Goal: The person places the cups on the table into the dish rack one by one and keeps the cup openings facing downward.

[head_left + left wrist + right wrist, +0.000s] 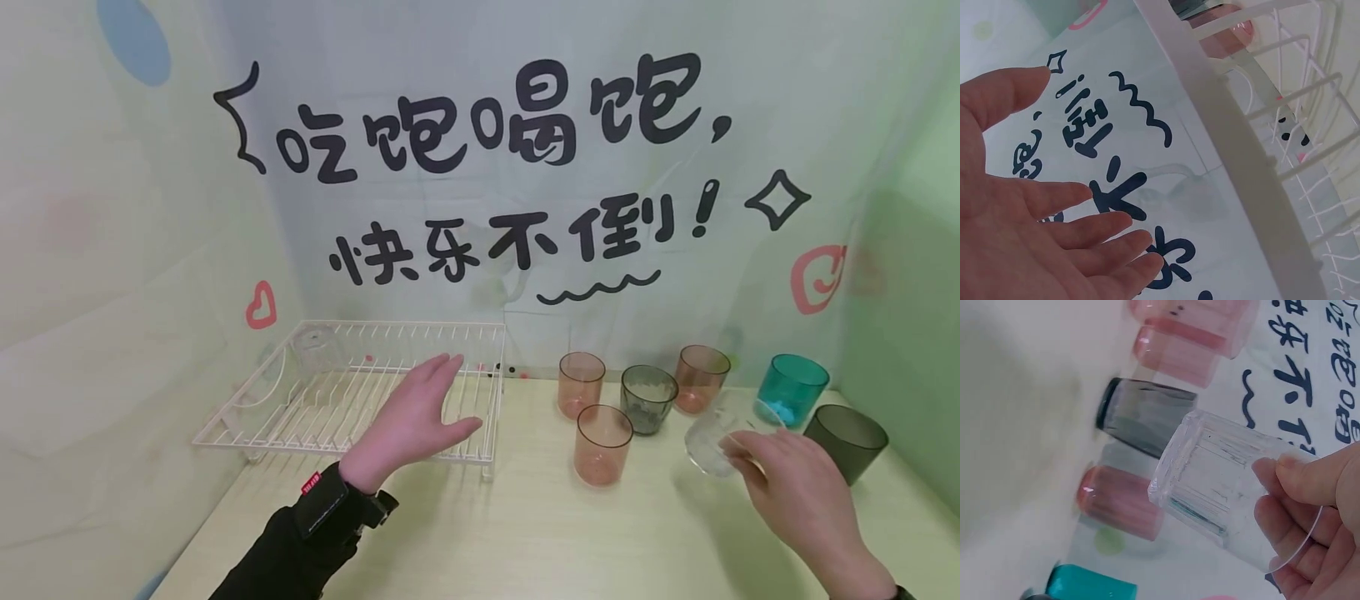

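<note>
My right hand (802, 492) pinches a clear cup (708, 442) by its rim, thumb on one side and fingers on the other. In the right wrist view the clear cup (1210, 481) is tilted, its thick base pointing away from the hand. Over the front right part of a white wire dish rack (491, 433) hangs my left hand (412, 417), fingers extended, thumb apart, holding nothing. The left wrist view shows that palm beside the rack's edge (1229, 150). At the rack's back left stands another clear cup (318, 350).
Around the held cup stand pinkish cups (602, 454), a grey ribbed cup (648, 404), a teal cup (793, 383) and a dark grey cup (847, 437). A printed cloth (465, 50) hangs behind the table (585, 550); a green wall (915, 333) borders the right.
</note>
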The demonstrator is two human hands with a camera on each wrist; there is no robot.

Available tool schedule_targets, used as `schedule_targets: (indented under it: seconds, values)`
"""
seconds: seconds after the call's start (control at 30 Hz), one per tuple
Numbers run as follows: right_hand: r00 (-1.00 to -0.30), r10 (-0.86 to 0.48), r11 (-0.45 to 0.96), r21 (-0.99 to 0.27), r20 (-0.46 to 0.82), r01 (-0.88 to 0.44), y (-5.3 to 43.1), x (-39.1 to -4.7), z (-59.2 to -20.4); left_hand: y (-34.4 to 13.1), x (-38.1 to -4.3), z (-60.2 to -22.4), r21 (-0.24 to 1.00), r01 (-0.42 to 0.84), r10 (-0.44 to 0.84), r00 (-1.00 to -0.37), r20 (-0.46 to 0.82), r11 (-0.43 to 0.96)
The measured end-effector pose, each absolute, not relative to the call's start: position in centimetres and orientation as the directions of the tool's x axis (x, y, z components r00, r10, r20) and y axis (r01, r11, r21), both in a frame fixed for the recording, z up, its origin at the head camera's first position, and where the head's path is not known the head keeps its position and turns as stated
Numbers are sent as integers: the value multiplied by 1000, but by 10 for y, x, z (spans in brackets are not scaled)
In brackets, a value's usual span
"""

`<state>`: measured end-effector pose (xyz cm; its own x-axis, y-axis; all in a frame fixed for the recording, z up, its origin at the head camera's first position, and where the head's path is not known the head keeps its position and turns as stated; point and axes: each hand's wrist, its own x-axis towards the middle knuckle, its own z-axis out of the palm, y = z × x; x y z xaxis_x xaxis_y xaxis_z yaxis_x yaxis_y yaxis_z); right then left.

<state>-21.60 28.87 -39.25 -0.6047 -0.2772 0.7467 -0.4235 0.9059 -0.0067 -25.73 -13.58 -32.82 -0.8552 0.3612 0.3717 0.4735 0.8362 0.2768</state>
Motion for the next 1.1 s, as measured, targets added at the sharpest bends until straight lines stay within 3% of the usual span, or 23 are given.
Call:
schedule_targets:
  seconds: [0.4,1.1]
  values:
    - [-521,-260,867,-41,813,-496,275,-212,-369,-121,-253,-324,308,506,381,-841,385,806]
    - [-495,-193,784,-170,847,-596,241,-216,-346,-98,-243,-314,417,551,382,-822,422,723]
